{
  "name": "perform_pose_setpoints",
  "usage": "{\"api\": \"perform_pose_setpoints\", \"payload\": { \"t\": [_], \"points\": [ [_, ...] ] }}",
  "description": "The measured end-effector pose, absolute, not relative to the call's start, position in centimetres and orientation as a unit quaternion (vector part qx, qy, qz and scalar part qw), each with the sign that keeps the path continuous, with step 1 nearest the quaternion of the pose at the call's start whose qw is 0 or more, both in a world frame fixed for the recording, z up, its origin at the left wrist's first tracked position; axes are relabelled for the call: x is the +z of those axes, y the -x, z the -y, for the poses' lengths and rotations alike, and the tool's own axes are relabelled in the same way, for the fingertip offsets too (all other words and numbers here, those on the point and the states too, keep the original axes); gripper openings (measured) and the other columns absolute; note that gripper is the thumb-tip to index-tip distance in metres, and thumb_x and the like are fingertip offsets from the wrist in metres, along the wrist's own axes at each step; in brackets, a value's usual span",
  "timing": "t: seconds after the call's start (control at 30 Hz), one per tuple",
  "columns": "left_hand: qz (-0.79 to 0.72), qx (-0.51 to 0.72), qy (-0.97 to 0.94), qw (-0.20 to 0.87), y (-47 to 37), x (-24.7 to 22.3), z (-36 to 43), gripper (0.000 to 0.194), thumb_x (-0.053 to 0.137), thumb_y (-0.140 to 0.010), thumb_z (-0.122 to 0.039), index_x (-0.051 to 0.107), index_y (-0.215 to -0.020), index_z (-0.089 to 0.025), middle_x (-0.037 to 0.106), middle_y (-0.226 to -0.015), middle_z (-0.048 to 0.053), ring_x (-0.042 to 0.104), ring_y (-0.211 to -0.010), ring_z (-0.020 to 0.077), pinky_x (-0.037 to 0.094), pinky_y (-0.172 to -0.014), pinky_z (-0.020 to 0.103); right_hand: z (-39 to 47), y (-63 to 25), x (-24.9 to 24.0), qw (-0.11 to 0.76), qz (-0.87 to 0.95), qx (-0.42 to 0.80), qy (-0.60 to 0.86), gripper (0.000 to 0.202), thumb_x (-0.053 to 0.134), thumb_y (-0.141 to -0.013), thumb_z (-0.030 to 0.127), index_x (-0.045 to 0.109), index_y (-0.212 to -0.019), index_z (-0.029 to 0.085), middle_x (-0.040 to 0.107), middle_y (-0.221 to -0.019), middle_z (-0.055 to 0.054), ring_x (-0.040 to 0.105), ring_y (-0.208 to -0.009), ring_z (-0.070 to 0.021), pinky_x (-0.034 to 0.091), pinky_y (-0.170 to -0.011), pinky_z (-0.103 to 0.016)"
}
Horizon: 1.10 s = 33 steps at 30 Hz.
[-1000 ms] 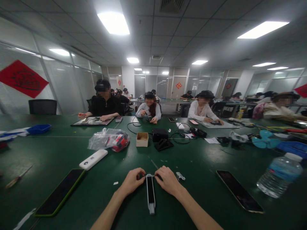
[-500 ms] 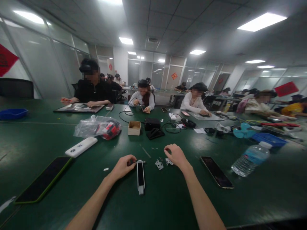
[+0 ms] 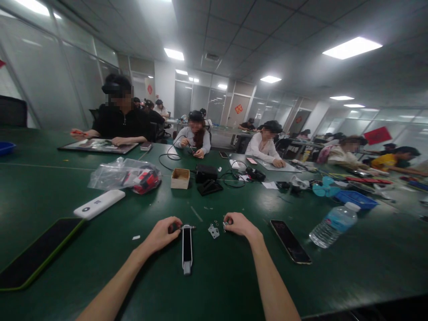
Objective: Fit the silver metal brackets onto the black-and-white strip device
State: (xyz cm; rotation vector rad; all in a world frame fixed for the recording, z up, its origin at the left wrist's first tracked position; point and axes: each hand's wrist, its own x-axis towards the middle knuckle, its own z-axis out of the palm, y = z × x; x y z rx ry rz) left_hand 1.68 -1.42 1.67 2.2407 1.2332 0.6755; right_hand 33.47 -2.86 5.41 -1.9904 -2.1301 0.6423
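- In the head view, a dark green, faintly glossy table (image 3: pixel 234 278) is spreading across the room, its seam running crosswise beyond the hands.
- The slim white-framed device (image 3: pixel 187 249) is lying near, left of centre, its dark face showing.
- The left hand (image 3: pixel 163 234) is curling its fingers at the device's far end; whether they are gripping it, I cannot tell.
- The right hand (image 3: pixel 240 224) is pinching a small metal piece (image 3: pixel 224 226) in its fingers, just right of the loose metal plate (image 3: pixel 213 231).
- Phones are flanking the hands; a water bottle (image 3: pixel 333 224) is leaning in view at right.
- People are sitting at the far side, under lit ceiling panels (image 3: pixel 352 47) and before glass partitions (image 3: pixel 219 100).
- The bottle's blue label (image 3: pixel 337 220), the white power bank's (image 3: pixel 99 204) dark marks and the red door decoration (image 3: pixel 238 109) are showing no readable writing.
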Motion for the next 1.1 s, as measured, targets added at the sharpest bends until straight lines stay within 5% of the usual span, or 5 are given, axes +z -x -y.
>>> {"api": "perform_pose_setpoints", "payload": {
  "t": [0.57, 0.93, 1.1],
  "points": [
    [-0.452, 0.261, -0.817, 0.245, -1.9, 1.7, 1.8, 0.019, 0.055, -0.073, -0.02, 0.063, -0.09, -0.017, 0.064, -0.082, 0.001, 0.053, -0.063, 0.0123, 0.043, -0.061, 0.023, 3.6, -31.3, 6.5, -0.014, 0.716, 0.188, 0.673, 0.007, 0.066, -0.07, 0.021, 0.069, -0.076, 0.021, 0.068, -0.079, -0.001, 0.061, -0.083, -0.0175, 0.037, -0.078, -0.028],
    [-0.45, 0.254, -0.824, 0.233, -1.7, 1.6, 1.8, 0.02, 0.055, -0.073, -0.02, 0.064, -0.091, -0.017, 0.062, -0.081, 0.002, 0.052, -0.064, 0.0127, 0.043, -0.062, 0.023, 3.6, -31.5, 6.2, -0.017, 0.688, 0.235, 0.686, 0.01, 0.061, -0.07, 0.021, 0.068, -0.075, 0.017, 0.069, -0.08, -0.004, 0.062, -0.078, -0.0159, 0.04, -0.069, -0.023],
    [-0.451, 0.248, -0.826, 0.228, -1.7, 1.9, 1.8, 0.02, 0.055, -0.076, -0.026, 0.065, -0.091, -0.017, 0.063, -0.081, 0.002, 0.053, -0.065, 0.0135, 0.043, -0.062, 0.024, 3.4, -31.4, 6.0, 0.062, 0.712, 0.232, 0.66, 0.016, 0.055, -0.074, 0.027, 0.066, -0.077, 0.015, 0.067, -0.079, -0.006, 0.061, -0.072, -0.0161, 0.039, -0.06, -0.023]
  ]
}}
